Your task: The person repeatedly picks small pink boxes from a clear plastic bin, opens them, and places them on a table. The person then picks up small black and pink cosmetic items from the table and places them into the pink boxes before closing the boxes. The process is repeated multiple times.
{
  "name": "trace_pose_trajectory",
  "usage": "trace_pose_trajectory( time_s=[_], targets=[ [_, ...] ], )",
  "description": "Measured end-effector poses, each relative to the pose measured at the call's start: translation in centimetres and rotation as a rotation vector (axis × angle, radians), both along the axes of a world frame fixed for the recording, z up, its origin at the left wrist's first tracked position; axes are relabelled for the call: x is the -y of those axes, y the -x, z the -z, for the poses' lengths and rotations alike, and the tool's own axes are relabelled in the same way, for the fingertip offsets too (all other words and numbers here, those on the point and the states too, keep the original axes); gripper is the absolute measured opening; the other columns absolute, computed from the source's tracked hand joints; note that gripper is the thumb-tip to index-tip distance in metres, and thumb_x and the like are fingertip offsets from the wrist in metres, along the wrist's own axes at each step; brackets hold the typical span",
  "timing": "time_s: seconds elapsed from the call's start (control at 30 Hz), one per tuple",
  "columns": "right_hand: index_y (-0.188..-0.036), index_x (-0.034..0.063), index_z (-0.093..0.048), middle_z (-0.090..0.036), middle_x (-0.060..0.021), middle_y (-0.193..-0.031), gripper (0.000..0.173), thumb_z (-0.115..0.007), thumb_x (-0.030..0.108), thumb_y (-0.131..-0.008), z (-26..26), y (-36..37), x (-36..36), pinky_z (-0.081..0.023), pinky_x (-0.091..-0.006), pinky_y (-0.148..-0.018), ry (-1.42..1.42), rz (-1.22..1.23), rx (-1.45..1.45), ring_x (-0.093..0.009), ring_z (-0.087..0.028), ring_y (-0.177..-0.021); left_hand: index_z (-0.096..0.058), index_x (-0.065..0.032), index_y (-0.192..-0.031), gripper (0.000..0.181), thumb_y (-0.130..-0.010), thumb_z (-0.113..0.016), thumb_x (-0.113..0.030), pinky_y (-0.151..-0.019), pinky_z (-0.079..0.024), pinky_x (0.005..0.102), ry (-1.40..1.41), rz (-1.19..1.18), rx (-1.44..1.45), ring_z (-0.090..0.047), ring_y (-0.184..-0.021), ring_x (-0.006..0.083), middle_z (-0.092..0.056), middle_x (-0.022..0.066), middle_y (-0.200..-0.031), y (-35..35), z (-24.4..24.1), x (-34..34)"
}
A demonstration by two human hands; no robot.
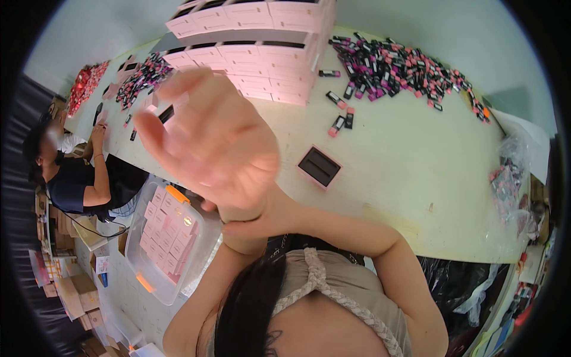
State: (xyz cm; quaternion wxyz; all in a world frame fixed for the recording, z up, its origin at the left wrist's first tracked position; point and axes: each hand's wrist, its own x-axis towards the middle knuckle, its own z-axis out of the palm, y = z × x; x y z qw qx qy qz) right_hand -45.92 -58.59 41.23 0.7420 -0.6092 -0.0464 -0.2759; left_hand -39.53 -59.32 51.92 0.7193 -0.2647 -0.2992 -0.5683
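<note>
My left hand [214, 138] is raised close to the camera, blurred, with its fingers loosely curled and apart and nothing seen in it. Around my left wrist wraps my right hand [250, 225]; the thumb shows in front, and part of its fingers is hidden behind the wrist. On the pale table, to the right of my hands, lies a small pink box with a black insert [320, 167]. Behind it are a few loose pink-and-black small items [342, 121]. The raised hand partly covers stacked pink boxes [276, 67] at the back.
A large pile of small black, pink and purple items [392, 67] spreads along the back right. At the left, a clear plastic bin [205, 236] holds several pink boxes [167, 227]. A person in dark clothes [73, 183] works at the table's far left. Plastic bags [511, 187] lie at the right edge.
</note>
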Motion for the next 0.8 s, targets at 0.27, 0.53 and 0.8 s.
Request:
trace_pose_trajectory(
  time_s=[0.27,0.53,0.8],
  targets=[
    [-0.120,0.0015,-0.055,-0.059,-0.0085,-0.115,0.052,-0.071,0.010,-0.071,1.4,0.9,3.7,-0.046,-0.0330,-0.094,-0.149,-0.461,-0.115,-0.018,-0.056,-0.107,-0.047,-0.0026,-0.123,0.044,-0.099,-0.044,-0.038,-0.051,-0.044,0.0273,0.255,-0.461,0.288,-0.048,-0.067,0.0155,-0.053,0.0103,-0.084,-0.5,2.1,4.4],
    [-0.119,0.0018,-0.056,-0.058,-0.0093,-0.118,0.049,-0.074,0.013,-0.075,2.5,1.4,2.7,-0.043,-0.0349,-0.095,0.246,-0.471,-0.131,-0.021,-0.053,-0.112,-0.049,-0.0073,-0.096,0.022,-0.092,-0.056,-0.028,-0.046,-0.043,0.0236,-0.026,-0.105,0.255,-0.051,-0.064,0.0137,-0.056,0.0041,-0.078,-0.6,1.8,-0.2],
    [-0.088,0.0049,-0.063,-0.057,-0.0108,-0.108,0.020,-0.073,0.013,-0.072,7.3,9.7,5.8,-0.047,-0.0401,-0.084,0.866,0.943,-0.754,-0.028,-0.055,-0.105,-0.051,-0.0034,-0.125,0.069,-0.064,-0.082,-0.017,-0.090,-0.047,0.0347,-0.245,-1.116,2.062,-0.055,-0.108,0.0272,-0.056,0.0142,-0.118,-3.7,12.0,-0.7]
  ],
)
